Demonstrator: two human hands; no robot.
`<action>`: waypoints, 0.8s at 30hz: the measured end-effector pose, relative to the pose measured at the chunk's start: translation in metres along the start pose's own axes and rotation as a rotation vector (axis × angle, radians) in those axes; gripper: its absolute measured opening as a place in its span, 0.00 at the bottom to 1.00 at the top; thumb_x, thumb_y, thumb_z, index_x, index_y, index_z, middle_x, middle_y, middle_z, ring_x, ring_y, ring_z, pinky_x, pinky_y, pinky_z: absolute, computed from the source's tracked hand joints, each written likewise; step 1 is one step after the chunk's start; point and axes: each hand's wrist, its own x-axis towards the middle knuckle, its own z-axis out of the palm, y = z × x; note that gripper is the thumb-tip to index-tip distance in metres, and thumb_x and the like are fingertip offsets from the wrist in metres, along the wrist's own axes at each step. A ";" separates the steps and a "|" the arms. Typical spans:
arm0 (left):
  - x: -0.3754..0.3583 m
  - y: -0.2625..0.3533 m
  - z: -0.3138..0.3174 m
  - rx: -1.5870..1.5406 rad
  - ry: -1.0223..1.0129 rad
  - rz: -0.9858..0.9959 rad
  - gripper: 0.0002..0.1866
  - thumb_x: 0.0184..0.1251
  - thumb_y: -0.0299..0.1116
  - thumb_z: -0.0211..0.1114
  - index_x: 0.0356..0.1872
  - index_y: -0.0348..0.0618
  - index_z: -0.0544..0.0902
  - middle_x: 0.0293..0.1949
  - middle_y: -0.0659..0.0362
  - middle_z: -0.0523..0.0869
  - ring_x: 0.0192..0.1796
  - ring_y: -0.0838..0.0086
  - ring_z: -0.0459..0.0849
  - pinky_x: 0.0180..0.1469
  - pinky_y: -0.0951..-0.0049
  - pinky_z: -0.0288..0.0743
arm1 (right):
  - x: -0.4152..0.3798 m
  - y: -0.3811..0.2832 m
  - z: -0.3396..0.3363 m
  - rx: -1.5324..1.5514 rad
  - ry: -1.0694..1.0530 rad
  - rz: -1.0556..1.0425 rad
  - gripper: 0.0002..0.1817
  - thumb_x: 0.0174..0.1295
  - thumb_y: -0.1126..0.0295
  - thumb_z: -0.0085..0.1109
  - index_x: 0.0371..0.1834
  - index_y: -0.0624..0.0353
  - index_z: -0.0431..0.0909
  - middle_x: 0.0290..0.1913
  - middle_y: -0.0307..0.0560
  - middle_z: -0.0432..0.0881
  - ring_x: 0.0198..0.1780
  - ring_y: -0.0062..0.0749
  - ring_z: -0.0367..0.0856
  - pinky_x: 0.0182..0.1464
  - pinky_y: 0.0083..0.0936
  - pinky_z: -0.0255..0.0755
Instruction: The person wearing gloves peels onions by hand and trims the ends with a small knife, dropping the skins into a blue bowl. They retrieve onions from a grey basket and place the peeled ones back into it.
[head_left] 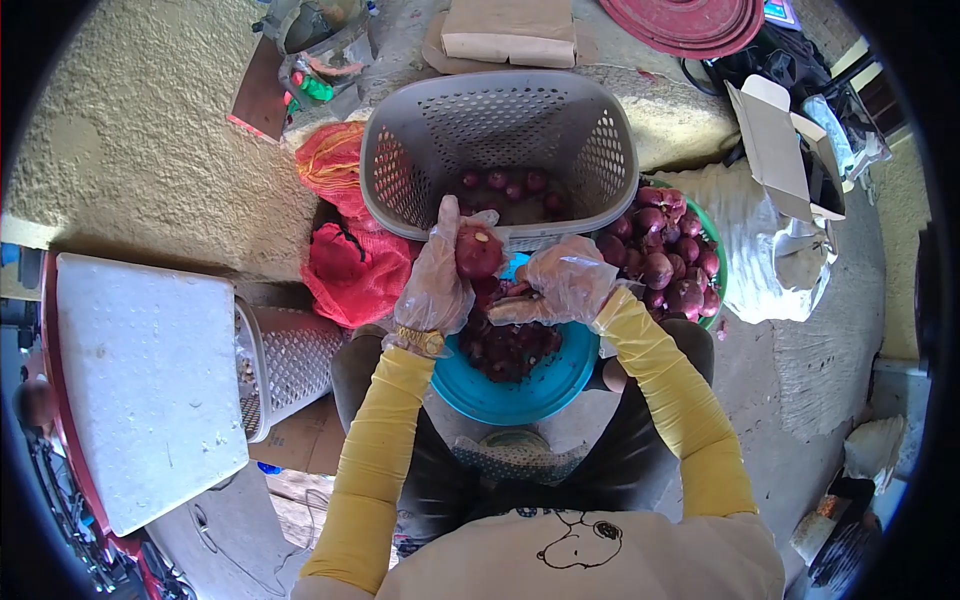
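A red onion (479,251) with a pale cut spot is held in my left hand (436,275), above the near rim of a grey perforated basket (500,100). My right hand (565,283) is just right of it, fingers curled; what they hold, if anything, is too small to name. Both hands wear clear plastic gloves. Beneath them sits a blue basin (515,405) with dark red onion skins (510,350). Several small onions (515,188) lie in the basket's bottom. At the right, a green-rimmed container (716,230) is heaped with red onions (657,270).
Red mesh sacks (355,270) lie left of the basket. A white foam board (150,380) and another perforated basket (290,365) stand farther left. To the right are a white sack (755,255) and an open cardboard box (775,150). A red lid (690,22) lies at the top.
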 end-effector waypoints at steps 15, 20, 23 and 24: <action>0.002 0.004 -0.008 -0.183 0.057 0.012 0.37 0.77 0.64 0.55 0.55 0.29 0.77 0.46 0.46 0.82 0.44 0.56 0.86 0.51 0.59 0.86 | -0.001 -0.001 -0.009 0.302 0.019 0.011 0.38 0.47 0.24 0.68 0.34 0.52 0.88 0.28 0.50 0.87 0.33 0.50 0.87 0.38 0.42 0.79; -0.001 0.002 -0.007 -0.176 0.001 -0.011 0.37 0.77 0.63 0.55 0.55 0.29 0.78 0.49 0.47 0.82 0.47 0.60 0.85 0.54 0.60 0.85 | 0.004 0.000 -0.003 0.175 0.270 0.238 0.43 0.39 0.21 0.70 0.36 0.54 0.86 0.31 0.52 0.87 0.37 0.51 0.87 0.41 0.41 0.80; -0.002 0.000 -0.004 -0.214 -0.009 -0.056 0.38 0.78 0.63 0.54 0.57 0.29 0.77 0.50 0.47 0.82 0.50 0.63 0.84 0.55 0.61 0.85 | 0.006 -0.005 -0.005 0.127 0.253 0.210 0.42 0.39 0.24 0.73 0.38 0.56 0.86 0.32 0.53 0.87 0.36 0.52 0.87 0.40 0.42 0.80; 0.000 -0.001 -0.007 -0.227 -0.025 -0.075 0.38 0.78 0.63 0.53 0.58 0.29 0.76 0.51 0.46 0.82 0.52 0.63 0.84 0.56 0.60 0.85 | 0.006 -0.007 -0.006 0.150 0.251 0.167 0.41 0.39 0.28 0.77 0.36 0.59 0.85 0.32 0.54 0.87 0.35 0.53 0.87 0.39 0.43 0.80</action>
